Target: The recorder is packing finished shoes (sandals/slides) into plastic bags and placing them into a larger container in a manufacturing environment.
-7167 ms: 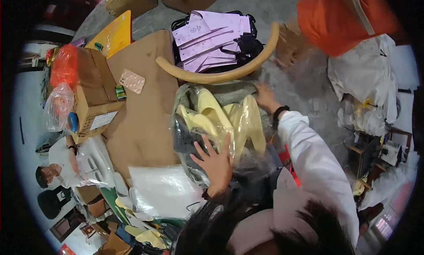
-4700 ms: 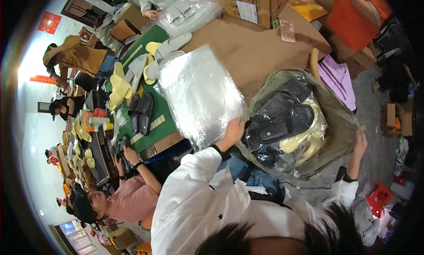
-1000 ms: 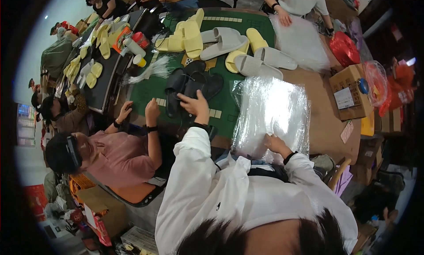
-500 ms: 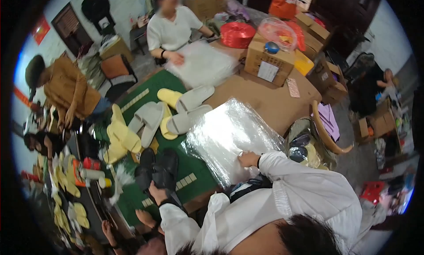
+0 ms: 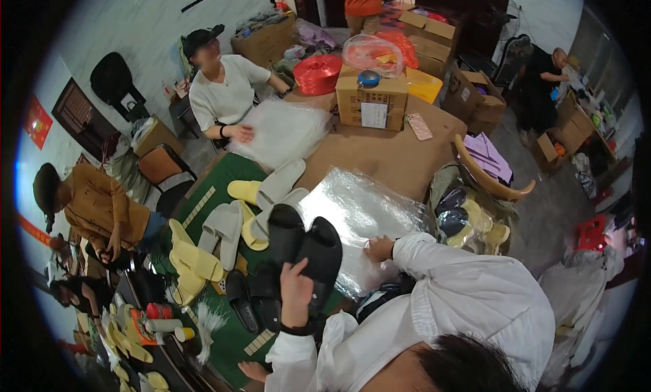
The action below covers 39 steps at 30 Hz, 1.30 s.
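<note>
holding a pair of black slippers [image 5: 324, 256] above the table, the left hand [image 5: 296, 294] grasps it from the near side, fingers up against the slippers; just how each finger grips cannot be told. in view, the pair overlaps both the green mat [image 5: 234, 168] and a stack of clear plastic sheets [image 5: 352, 201]. the right hand [image 5: 380, 249] rests with bent fingers at the near edge of that stack; whether it pinches a sheet cannot be told.

just left of the held pair, more black slippers [image 5: 241, 300] lie on the mat. beyond them are grey slippers [image 5: 220, 232] and yellow slippers [image 5: 194, 263], some overlapping. at the lower edge, another person's hand [image 5: 254, 371] shows near the mat.

right of the plastic stack, a greenish sack [image 5: 441, 182] contains bagged slippers [image 5: 478, 216], dark and yellow, beside a curved wooden rail [image 5: 505, 185] and lilac sheets [image 5: 486, 154]. farther across the brown tabletop [image 5: 380, 154] are a pink phone [image 5: 419, 127], a cardboard box [image 5: 352, 104] and a red roll [image 5: 317, 74]. at the far side, a co-worker in white [image 5: 224, 87] has a hand on clear plastic [image 5: 285, 134].
</note>
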Motion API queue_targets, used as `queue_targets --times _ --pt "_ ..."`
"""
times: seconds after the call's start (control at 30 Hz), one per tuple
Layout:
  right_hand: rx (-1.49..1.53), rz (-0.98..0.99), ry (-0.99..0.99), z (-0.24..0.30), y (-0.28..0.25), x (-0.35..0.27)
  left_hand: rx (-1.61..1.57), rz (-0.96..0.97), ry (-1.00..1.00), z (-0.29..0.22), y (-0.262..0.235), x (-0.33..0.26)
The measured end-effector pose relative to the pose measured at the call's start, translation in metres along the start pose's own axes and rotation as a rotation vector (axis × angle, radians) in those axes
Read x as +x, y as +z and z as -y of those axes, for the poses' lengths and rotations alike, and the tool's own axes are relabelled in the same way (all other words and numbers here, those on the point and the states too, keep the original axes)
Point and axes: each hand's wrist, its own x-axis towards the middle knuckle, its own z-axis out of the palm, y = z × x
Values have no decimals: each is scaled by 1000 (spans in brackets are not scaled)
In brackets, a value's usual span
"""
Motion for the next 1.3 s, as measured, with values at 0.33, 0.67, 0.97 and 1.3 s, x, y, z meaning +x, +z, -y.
queue_targets --times 0.33,0.67,0.97,1.3 --pt "49 -235 -114 -16 23 -17 216 45 5 69 13 74" --pt "573 -293 -70 -18 18 -45 874 41 -54 162 -91 110" --pt "724 -236 -200 83 -65 -2 1997 376 34 202 -62 36" --pt "832 -52 69 83 -110 45 2408 151 157 244 -55 33"
